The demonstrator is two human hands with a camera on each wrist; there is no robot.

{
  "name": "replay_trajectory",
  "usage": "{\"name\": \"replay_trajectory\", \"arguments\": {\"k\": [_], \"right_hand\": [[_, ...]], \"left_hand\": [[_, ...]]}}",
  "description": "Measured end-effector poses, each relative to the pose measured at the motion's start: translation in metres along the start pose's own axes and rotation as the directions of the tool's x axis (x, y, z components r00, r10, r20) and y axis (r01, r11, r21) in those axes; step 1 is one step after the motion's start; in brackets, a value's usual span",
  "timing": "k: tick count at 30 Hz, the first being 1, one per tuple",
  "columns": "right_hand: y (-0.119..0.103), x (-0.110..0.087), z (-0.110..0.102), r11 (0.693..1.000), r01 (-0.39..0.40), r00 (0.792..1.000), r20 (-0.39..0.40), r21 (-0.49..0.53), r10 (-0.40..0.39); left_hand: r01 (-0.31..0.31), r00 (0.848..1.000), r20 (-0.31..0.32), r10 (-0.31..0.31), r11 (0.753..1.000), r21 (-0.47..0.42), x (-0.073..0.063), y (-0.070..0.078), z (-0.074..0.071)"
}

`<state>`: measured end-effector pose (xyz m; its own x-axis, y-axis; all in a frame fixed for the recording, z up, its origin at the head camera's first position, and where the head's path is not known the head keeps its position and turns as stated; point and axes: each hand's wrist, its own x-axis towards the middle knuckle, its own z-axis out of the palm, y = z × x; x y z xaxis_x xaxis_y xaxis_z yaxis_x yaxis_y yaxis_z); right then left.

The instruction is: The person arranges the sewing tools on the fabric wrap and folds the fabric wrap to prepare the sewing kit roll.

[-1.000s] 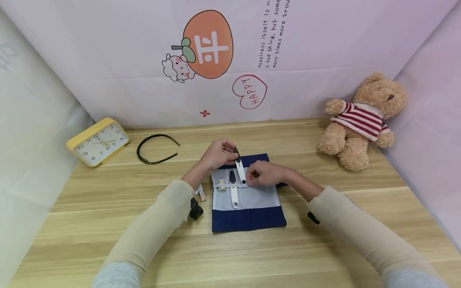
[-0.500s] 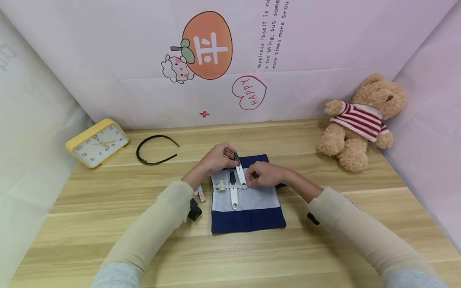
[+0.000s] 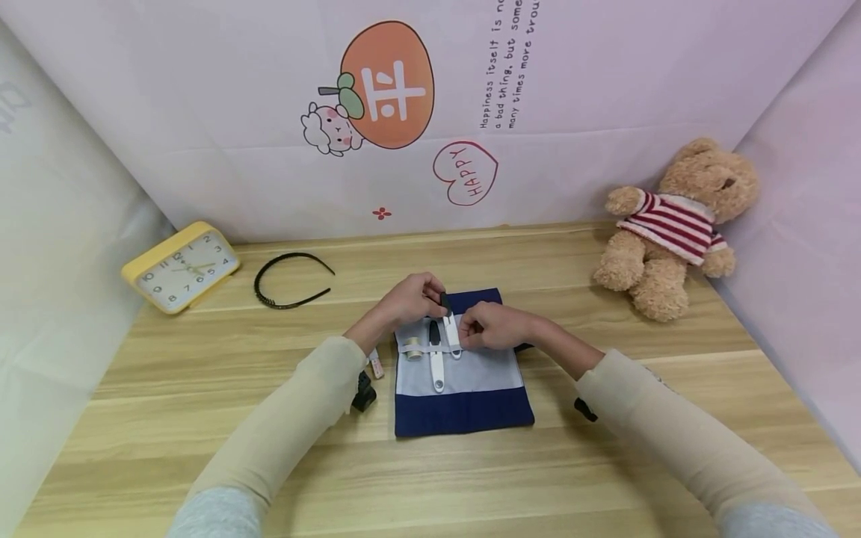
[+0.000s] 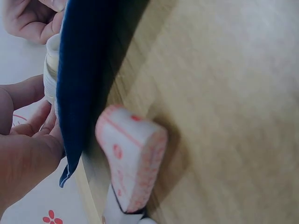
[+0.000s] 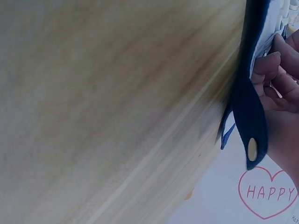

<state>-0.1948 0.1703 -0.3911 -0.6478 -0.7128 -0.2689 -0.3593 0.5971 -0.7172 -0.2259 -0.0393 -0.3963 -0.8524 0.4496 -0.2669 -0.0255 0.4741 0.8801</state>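
Observation:
A navy cloth roll (image 3: 464, 411) lies unfolded on the wooden table, its pale lining crossed by an elastic band (image 3: 424, 347). My left hand (image 3: 413, 297) pinches the black-tipped end of white snips (image 3: 451, 332), whose lower end is under the band. At the band's right part, the curled fingers of my right hand (image 3: 494, 325) pinch the elastic; the right wrist view shows these fingertips (image 5: 275, 56) at the lining's edge. Another pair of white snips (image 3: 437, 366) and a cream thread spool (image 3: 413, 348) sit under the band.
A small white-and-pink item (image 4: 133, 154) lies left of the roll. Farther left are a black headband (image 3: 289, 305) and a yellow clock (image 3: 184, 265). A teddy bear (image 3: 673, 224) sits at the back right. A snap strap (image 5: 250, 126) hangs off the roll's right side.
My left hand has moved down towards me, sliding the snips lower so their rounded end now shows below the band. My right hand has stayed nearly still.

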Motion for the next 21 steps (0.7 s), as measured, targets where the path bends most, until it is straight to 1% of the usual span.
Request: {"name": "replay_trajectory", "arguments": {"k": [10, 16, 21], "right_hand": [[0.0010, 0.0014, 0.0018, 1.000, -0.015, 1.000, -0.012, 0.022, 0.016], [0.0003, -0.0004, 0.0024, 0.999, 0.006, 1.000, -0.025, 0.037, -0.005], [0.0005, -0.0005, 0.0025, 0.999, 0.014, 1.000, -0.028, 0.036, -0.013]], "left_hand": [[-0.018, 1.000, 0.015, 0.018, 0.999, 0.027, 0.0013, 0.0005, -0.0012], [-0.026, 1.000, 0.015, 0.025, 0.998, 0.061, 0.0008, -0.0017, -0.0018], [-0.069, 0.997, 0.047, 0.066, 0.995, 0.076, 0.0016, -0.0041, -0.0030]]}}
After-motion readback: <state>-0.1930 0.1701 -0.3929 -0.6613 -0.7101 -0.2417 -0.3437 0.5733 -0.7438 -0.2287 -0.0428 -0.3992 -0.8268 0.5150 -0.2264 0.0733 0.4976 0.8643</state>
